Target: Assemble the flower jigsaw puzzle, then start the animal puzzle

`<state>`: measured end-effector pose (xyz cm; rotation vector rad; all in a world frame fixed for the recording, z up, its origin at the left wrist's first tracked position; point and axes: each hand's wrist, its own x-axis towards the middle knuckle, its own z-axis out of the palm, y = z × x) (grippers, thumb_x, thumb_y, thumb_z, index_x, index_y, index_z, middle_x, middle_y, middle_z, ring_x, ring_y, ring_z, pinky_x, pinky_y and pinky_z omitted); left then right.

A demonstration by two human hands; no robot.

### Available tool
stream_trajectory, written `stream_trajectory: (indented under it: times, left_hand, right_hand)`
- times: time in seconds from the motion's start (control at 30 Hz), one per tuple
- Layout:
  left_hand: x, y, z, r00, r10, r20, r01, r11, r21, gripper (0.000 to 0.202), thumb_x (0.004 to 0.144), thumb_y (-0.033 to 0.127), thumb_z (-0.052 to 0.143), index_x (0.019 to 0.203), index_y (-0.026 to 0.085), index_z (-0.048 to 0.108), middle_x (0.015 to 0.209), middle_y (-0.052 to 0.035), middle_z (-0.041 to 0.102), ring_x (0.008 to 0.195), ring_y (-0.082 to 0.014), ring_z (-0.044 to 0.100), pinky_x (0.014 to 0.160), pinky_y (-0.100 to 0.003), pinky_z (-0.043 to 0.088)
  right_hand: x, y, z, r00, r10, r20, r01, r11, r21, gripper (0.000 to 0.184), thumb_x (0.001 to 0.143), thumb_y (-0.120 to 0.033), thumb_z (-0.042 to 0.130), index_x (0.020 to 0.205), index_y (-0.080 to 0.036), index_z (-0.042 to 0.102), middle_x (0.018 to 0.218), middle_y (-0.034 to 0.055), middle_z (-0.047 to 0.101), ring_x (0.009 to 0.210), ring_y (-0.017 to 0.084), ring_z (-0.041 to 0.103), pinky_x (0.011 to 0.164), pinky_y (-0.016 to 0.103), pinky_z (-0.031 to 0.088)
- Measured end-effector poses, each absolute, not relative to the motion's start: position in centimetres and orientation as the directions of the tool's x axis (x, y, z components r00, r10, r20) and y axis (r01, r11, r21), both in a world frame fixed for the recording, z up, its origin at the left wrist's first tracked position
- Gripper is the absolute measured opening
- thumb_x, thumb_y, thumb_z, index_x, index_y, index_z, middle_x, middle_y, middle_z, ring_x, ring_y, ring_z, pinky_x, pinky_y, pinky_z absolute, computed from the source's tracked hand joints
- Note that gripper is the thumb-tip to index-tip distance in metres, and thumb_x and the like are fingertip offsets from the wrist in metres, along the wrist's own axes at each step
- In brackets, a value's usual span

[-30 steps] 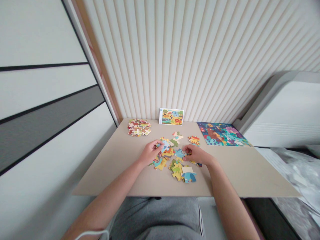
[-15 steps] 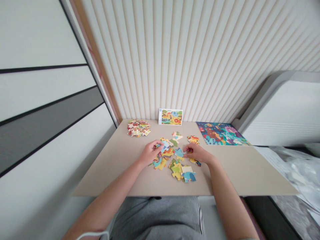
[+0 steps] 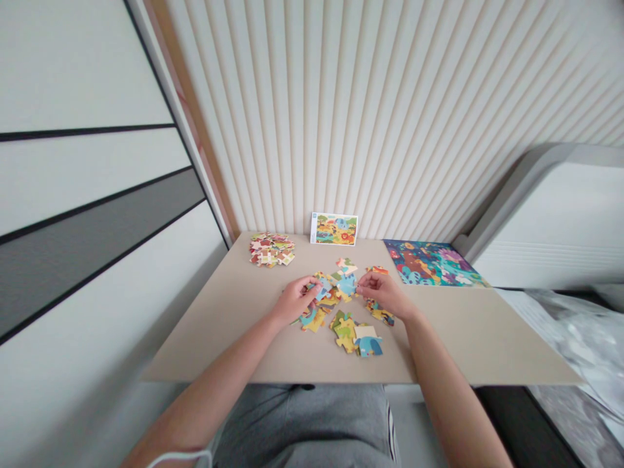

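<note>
My left hand (image 3: 298,299) pinches a light blue jigsaw piece (image 3: 324,290) above a loose heap of puzzle pieces (image 3: 312,318). Facing it, my right hand (image 3: 383,292) is closed on the edge of another blue and yellow jigsaw piece (image 3: 346,285). A small gap parts the two held pieces. Nearer to me lie yellow-green pieces (image 3: 344,333) and a piece with a blue elephant (image 3: 369,345). More pieces (image 3: 381,313) lie just below my right hand, and an orange one (image 3: 377,270) shows partly behind it.
At the back left of the table (image 3: 219,338) is a pile of red, brown and white pieces (image 3: 272,249). A picture card (image 3: 334,229) leans upright against the ribbed panel. A colourful dark blue puzzle picture (image 3: 433,262) lies at the back right. Clear plastic wrapping (image 3: 575,331) sits beyond the right edge.
My right hand has moved slightly up, raising and turning its blue and yellow piece. My left hand has lowered its piece a little. The pieces below my right hand show more fully.
</note>
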<state>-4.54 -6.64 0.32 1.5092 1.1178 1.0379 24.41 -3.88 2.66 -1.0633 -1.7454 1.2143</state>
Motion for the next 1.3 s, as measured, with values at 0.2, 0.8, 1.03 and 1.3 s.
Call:
stream_trajectory:
  times: [0.2, 0.8, 1.03, 1.3]
  left_hand:
    - [-4.3, -7.2, 0.2, 0.349, 0.933, 0.092, 0.103, -0.136, 0.985, 0.042, 0.086, 0.058, 0.067, 0.1, 0.018, 0.065, 0.076, -0.0001, 0.065, 0.059, -0.012, 0.063, 0.048, -0.018, 0.043]
    - [-4.3, -6.6, -0.3, 0.261, 0.947, 0.188, 0.118, -0.224, 0.967, 0.036, 0.095, 0.056, 0.055, 0.103, 0.021, 0.056, 0.069, 0.0024, 0.065, 0.059, -0.0143, 0.064, 0.057, -0.022, 0.05]
    - [-4.5, -6.2, -0.9, 0.223, 0.956, 0.189, 0.096, -0.214, 0.972, 0.039, 0.094, 0.058, 0.055, 0.108, 0.022, 0.051, 0.066, 0.0038, 0.064, 0.055, -0.015, 0.064, 0.053, -0.022, 0.048]
    - [-4.4, -6.0, -1.3, 0.217, 0.961, 0.173, 0.074, -0.193, 0.978, 0.044, 0.093, 0.06, 0.055, 0.115, 0.022, 0.051, 0.067, 0.0038, 0.063, 0.055, -0.0152, 0.063, 0.053, -0.023, 0.049]
  right_hand:
    - [20.8, -5.5, 2.9, -0.459, 0.886, 0.068, 0.105, 0.13, -0.986, 0.038, 0.077, -0.052, 0.081, 0.09, -0.019, 0.066, 0.081, 0.0032, 0.073, 0.074, 0.019, 0.07, 0.072, 0.033, 0.056]
    - [31.6, -11.3, -1.0, -0.124, 0.976, 0.18, 0.78, 0.208, -0.591, 0.048, 0.079, -0.048, 0.076, 0.12, -0.025, 0.071, 0.131, 0.0128, 0.063, 0.121, 0.034, 0.057, 0.107, 0.05, 0.04]
    - [27.7, -9.6, -1.5, -0.006, 0.972, 0.235, 0.563, 0.197, -0.803, 0.044, 0.079, -0.044, 0.072, 0.116, -0.022, 0.062, 0.093, 0.0041, 0.07, 0.084, 0.023, 0.065, 0.081, 0.038, 0.05]
    - [25.3, -7.7, 1.9, -0.07, 0.967, 0.246, 0.13, 0.254, -0.959, 0.065, 0.081, -0.049, 0.076, 0.137, -0.024, 0.053, 0.074, -0.0036, 0.059, 0.072, 0.017, 0.062, 0.071, 0.033, 0.052]
